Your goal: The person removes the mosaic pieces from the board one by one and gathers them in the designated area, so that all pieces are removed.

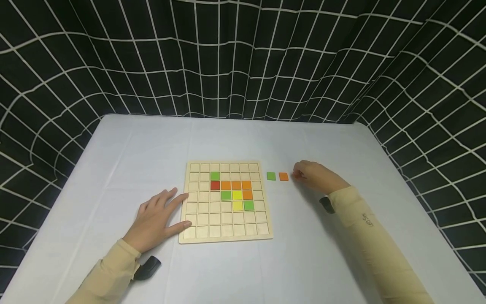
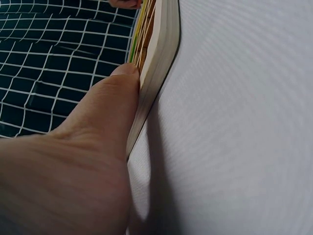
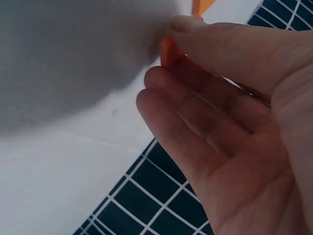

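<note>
A square wooden grid board (image 1: 228, 231) lies on the table, with green, red, orange and yellow square tiles sitting in its middle and upper cells. My left hand (image 1: 153, 219) rests at the board's left side, fingers spread, with thumb and index fingertip on its edge. In the left wrist view the thumb (image 2: 110, 98) lies along the board's rim. Right of the board, my right hand (image 1: 315, 174) pinches a small orange-red tile (image 3: 168, 53) between thumb and fingertips, close over the table. Beside those fingertips lies a loose orange tile (image 1: 283, 176).
A loose green tile (image 1: 271, 176) lies between the board and the loose orange one. White cloth covers the table (image 1: 228, 139). Black fabric with a white grid (image 1: 212, 63) hangs behind and along the sides. A dark device (image 1: 147, 268) sits at the left wrist.
</note>
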### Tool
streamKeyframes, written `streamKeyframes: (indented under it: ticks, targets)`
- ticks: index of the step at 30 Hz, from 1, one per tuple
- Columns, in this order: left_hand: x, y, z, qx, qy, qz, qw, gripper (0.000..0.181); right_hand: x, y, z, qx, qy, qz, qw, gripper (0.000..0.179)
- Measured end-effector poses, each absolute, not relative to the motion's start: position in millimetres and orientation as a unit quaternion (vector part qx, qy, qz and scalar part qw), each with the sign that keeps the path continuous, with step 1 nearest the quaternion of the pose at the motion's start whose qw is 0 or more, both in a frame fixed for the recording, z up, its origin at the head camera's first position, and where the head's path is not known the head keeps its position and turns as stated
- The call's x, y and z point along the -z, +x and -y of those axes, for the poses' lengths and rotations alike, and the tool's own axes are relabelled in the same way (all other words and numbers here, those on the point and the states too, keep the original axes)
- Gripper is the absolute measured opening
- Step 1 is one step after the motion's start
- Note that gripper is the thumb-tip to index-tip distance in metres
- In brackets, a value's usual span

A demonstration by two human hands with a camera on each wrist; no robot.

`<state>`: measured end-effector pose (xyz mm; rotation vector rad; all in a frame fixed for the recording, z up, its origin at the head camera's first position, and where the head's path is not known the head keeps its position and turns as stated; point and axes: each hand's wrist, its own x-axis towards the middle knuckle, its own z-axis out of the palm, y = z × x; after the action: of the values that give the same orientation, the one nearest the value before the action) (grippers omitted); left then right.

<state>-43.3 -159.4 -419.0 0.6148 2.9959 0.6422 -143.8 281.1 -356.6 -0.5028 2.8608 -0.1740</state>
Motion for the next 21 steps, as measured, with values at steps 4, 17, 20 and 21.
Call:
streamKeyframes:
  ticks: [4, 17, 20, 21]
  targets:
    - [419.3, -43.3, 160.3, -0.206, 0.195, -0.959, 0.007, 0.071, 359.8, -145.0, -279.9, 0.056, -0.176, -0.975, 0.12, 0.01]
    - [421.3, -43.0, 161.5, -0.203, 0.193, -0.96, 0.009, 0.073, 365.2, -145.5, -277.4, 0.039, -0.182, -0.977, 0.1, 0.014]
    - [420.4, -43.4, 161.2, -0.201, 0.194, -0.96, 0.01, 0.073, 365.8, -145.4, -278.9, 0.037, -0.182, -0.978, 0.098, 0.015]
    - [420.3, -43.6, 161.0, -0.2, 0.194, -0.96, 0.01, 0.073, 366.0, -145.4, -279.4, 0.037, -0.181, -0.978, 0.097, 0.015]
